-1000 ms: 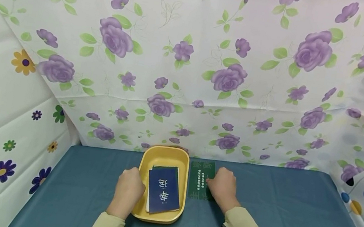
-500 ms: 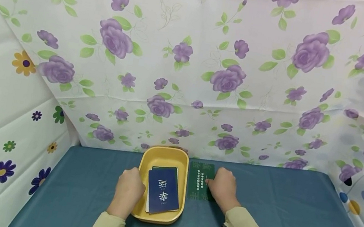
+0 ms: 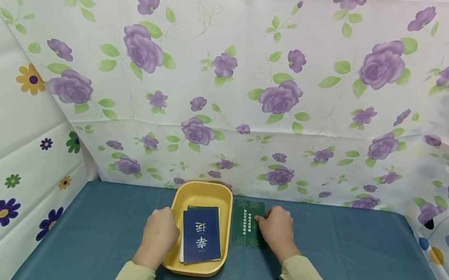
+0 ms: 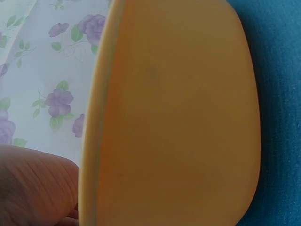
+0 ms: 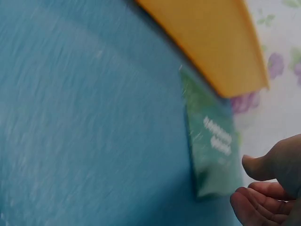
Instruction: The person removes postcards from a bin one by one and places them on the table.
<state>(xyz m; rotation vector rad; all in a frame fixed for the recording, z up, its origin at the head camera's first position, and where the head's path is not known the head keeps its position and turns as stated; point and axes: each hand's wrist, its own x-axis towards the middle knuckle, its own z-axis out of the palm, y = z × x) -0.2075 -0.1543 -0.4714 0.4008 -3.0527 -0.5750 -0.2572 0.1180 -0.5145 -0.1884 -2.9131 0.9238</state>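
A yellow plastic tray (image 3: 198, 193) stands on the table with my left hand (image 3: 160, 235) gripping its left rim. The tray's outer wall (image 4: 183, 113) fills most of the left wrist view. Inside lies a dark blue booklet (image 3: 202, 234) with white characters, over other booklets whose edges peek out. A green booklet (image 3: 245, 224) with white writing lies flat, close along the tray's right side. At its right edge is my right hand (image 3: 278, 231). In the right wrist view, its thumb (image 5: 256, 165) and loosely bent fingers (image 5: 251, 207) stand apart with nothing between them.
A blue-green cloth covers the table (image 3: 345, 267). Directly behind the tray rises a white flowered sheet (image 3: 233, 87), with more patterned sheets at the left and right sides. Black wrist cameras hang below both sleeves.
My right hand has eased slightly rightward and its thumb has lifted off the green booklet, which stays beside the tray. The left hand and the tray have hardly moved.
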